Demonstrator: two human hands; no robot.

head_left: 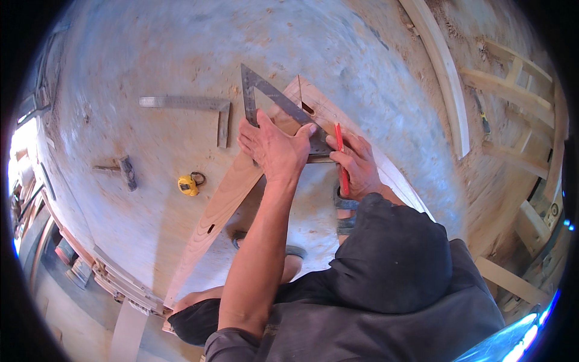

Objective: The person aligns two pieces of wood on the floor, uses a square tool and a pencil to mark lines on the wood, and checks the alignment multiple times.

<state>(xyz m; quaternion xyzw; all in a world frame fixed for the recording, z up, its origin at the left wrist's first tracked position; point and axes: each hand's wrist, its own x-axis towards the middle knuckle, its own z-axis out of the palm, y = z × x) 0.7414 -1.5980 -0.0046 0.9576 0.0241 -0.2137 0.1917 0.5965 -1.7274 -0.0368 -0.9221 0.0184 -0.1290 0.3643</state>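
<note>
A grey triangular set square (274, 93) lies across two pale wooden boards that meet in a corner. My left hand (277, 148) holds it down, fingers over one side and thumb on the other. Closed around a red pencil (339, 142), my right hand (359, 168) rests by the square's lower right corner. The right board (325, 111) has a dark slot and a pencil line near its end. Toward my lap runs the left board (220, 208), also slotted. Under my hands, parts of both boards are hidden.
Left on the floor lie an L-shaped metal square (184, 102), a hammer (126, 173) and a yellow tape measure (188, 185). A long timber (443, 66) and wooden frames (512, 108) lie on the right. Stacked wood strips (123, 286) sit at the lower left.
</note>
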